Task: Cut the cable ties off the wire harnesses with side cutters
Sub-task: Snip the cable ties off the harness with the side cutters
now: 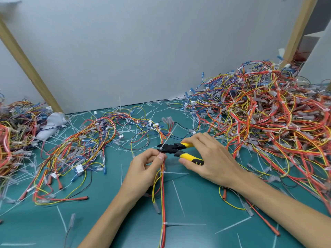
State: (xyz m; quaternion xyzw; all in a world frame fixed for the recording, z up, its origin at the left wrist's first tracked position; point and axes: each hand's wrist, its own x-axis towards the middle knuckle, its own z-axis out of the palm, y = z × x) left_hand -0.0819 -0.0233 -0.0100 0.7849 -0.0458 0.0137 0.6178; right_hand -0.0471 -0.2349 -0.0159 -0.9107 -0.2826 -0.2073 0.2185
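1. Bench [111,176]: I am viewing a green surface that is carrying everything below; a pale panel [143,51] is standing along its far edge.
2. Right heap [268,113]: a large mound of red, orange, yellow and blue wire harnesses is lying to the right, many still tied.
3. Middle tangle [86,145]: a flatter spread of harnesses is lying left of centre, well apart from the mound.
4. Held harness [162,203]: one red-and-yellow bundle is running from the near edge up the middle of the bench to both hands.
5. Right hand [209,158]: its fingers are curling round the yellow handles of the side cutters [170,147].
6. Left hand [143,169]: thumb and fingers are pinching the held harness just below the cutter head.
7. Side cutters: the black jaws are straddling a white cable tie [167,138] on the held harness; the handles are standing apart.
8. Lower ties [164,223]: further white ties are still wrapping the same bundle nearer me.
9. Loose ties [178,197]: I am seeing thin white strips lying scattered across the bench.
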